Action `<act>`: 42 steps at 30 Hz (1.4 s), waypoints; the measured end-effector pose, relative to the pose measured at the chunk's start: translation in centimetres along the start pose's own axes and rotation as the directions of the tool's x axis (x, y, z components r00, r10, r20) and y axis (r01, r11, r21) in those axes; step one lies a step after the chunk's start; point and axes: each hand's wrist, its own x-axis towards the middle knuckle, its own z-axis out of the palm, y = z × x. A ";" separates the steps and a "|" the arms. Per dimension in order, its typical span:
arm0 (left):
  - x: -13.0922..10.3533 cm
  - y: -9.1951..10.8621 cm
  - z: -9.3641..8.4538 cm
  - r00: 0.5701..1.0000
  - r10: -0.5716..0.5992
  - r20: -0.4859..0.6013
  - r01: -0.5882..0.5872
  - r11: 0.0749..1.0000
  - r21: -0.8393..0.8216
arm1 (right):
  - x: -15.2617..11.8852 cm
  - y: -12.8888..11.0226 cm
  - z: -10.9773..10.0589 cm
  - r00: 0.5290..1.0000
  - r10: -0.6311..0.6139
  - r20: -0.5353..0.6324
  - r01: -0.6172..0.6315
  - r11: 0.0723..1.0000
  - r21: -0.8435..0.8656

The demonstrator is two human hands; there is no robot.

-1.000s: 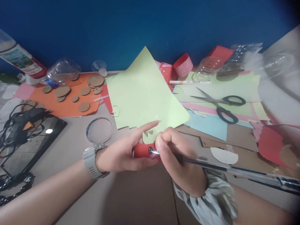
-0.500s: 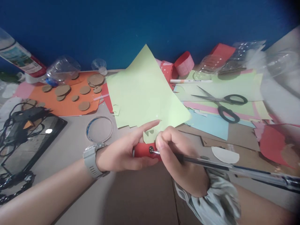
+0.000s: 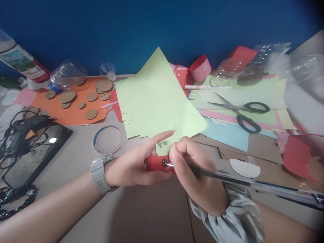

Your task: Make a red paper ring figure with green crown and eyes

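Observation:
My left hand (image 3: 136, 163), with a grey watch (image 3: 100, 172) on its wrist, is wrapped round a small red paper piece (image 3: 153, 163). A pale green paper crown shape (image 3: 163, 147) with pointed tips stands at the top of the red piece. In my right hand (image 3: 194, 165) is a pen (image 3: 235, 180), held close to its tip. The tip touches a black dot (image 3: 164, 162) on the red surface. The far side of the red piece is hidden by my fingers. Behind both hands lies a large light green paper sheet (image 3: 159, 98).
Black-handled scissors (image 3: 240, 111) and a white marker (image 3: 207, 87) lie on coloured papers at right. A tape roll (image 3: 95, 140), cardboard discs (image 3: 68, 97) on orange paper (image 3: 54, 113) and a phone (image 3: 37, 152) are at left. Plastic bottles (image 3: 68, 76) stand against the blue wall (image 3: 162, 23).
The pen tip stays at the black dot with hardly any movement. Both hands hold the same grip, and the view has shifted very slightly.

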 end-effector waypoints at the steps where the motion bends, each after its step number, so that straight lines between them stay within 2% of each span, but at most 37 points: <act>1: 0.0 0.0 0.0 1.000 -0.006 0.000 0.006 1.000 -0.005 | 0.0 0.0 0.0 1.000 0.000 0.001 0.000 1.000 0.002; 10: -0.1 0.3 0.1 0.997 -0.080 0.024 0.082 0.988 -0.129 | 0.1 0.0 0.0 0.999 0.021 0.024 -0.022 0.998 0.062; 14: -0.3 0.4 0.3 0.983 -0.182 0.005 0.179 0.960 -0.214 | 0.1 0.0 0.0 1.000 0.011 -0.007 -0.010 0.988 0.152; 17: -0.4 0.2 0.5 0.961 -0.273 0.034 0.260 0.860 -0.438 | -0.2 0.2 0.1 0.999 -0.027 -0.034 0.035 0.966 0.257; 19: -0.4 -0.1 0.5 0.968 -0.238 0.074 0.238 0.796 -0.557 | -0.3 0.6 0.4 0.996 -0.048 -0.072 0.069 0.941 0.330; 21: -0.5 -0.3 0.5 0.979 -0.194 0.063 0.193 0.777 -0.599 | -0.4 0.9 0.6 0.989 -0.064 -0.134 0.109 0.923 0.368; 24: -0.6 -0.4 0.5 0.984 -0.179 0.010 0.151 0.797 -0.584 | -0.2 1.3 0.8 0.983 0.009 -0.186 0.068 0.912 0.404; 27: -0.7 -0.5 0.7 0.982 -0.186 -0.040 0.133 0.822 -0.554 | 0.0 1.5 0.8 0.983 0.081 -0.167 0.007 0.882 0.471; 33: -0.6 -0.7 1.0 0.976 -0.176 -0.131 0.099 0.887 -0.451 | -0.2 1.8 1.0 0.991 0.043 -0.127 0.035 0.830 0.557; 37: -0.6 -0.7 0.8 0.981 -0.153 -0.117 0.095 0.915 -0.393 | 0.0 1.8 1.0 0.992 0.073 -0.103 0.004 0.797 0.604; 42: -0.6 -0.6 0.6 0.981 -0.172 -0.093 0.126 0.920 -0.371 | 0.1 1.8 1.0 0.989 0.082 -0.125 0.002 0.830 0.558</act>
